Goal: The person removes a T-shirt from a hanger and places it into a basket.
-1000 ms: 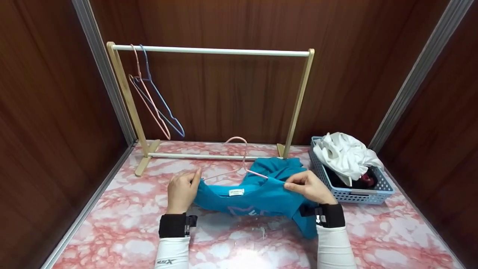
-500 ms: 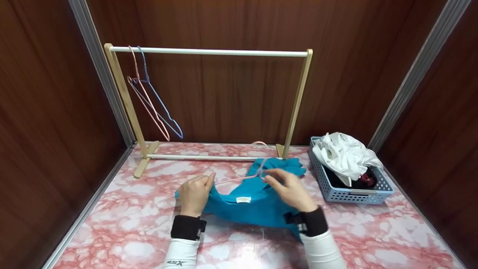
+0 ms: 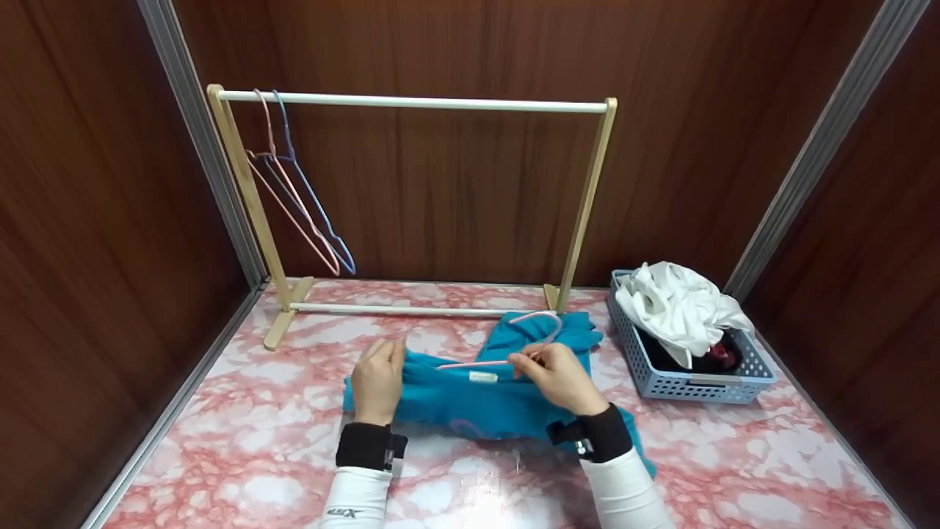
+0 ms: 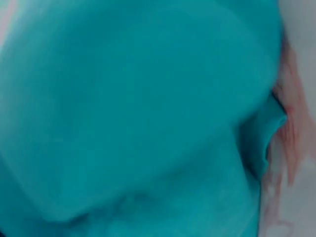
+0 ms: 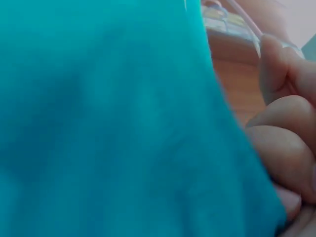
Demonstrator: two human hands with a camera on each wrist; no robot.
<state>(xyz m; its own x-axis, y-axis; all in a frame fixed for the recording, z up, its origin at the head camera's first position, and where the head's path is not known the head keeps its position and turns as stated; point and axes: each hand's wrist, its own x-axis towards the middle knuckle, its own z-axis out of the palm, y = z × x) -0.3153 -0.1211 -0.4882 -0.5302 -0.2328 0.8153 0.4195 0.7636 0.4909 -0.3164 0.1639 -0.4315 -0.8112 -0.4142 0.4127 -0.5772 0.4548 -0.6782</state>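
A blue-green shirt (image 3: 470, 408) with a white neck label lies bunched across the middle of the table. At its left shoulder my left hand (image 3: 377, 382) grips the cloth, thumb toward the neckline. A pink hanger (image 3: 474, 364) is partly inside the neck opening, its hook tilted to the right. My right hand (image 3: 562, 378) pinches the hanger near the base of the hook. Shirt cloth (image 4: 138, 98) fills most of the left wrist view, hiding that hand. In the right wrist view, curled fingers (image 5: 284, 140) show beside the shirt's edge, with the thin hanger above them.
Behind the shirt stands a wooden rack with a white rail (image 3: 418, 103). A pink hanger (image 3: 272, 136) and a blue hanger (image 3: 287, 136) hang at its left end. On the right, a blue-grey basket (image 3: 709, 389) holds a white garment (image 3: 683, 305) and dark cloth.
My right hand has let go of the shirt's right shoulder and moved left onto the hanger. The hook has shifted right and tilted lower. My left hand moved slightly right, keeping the cloth.
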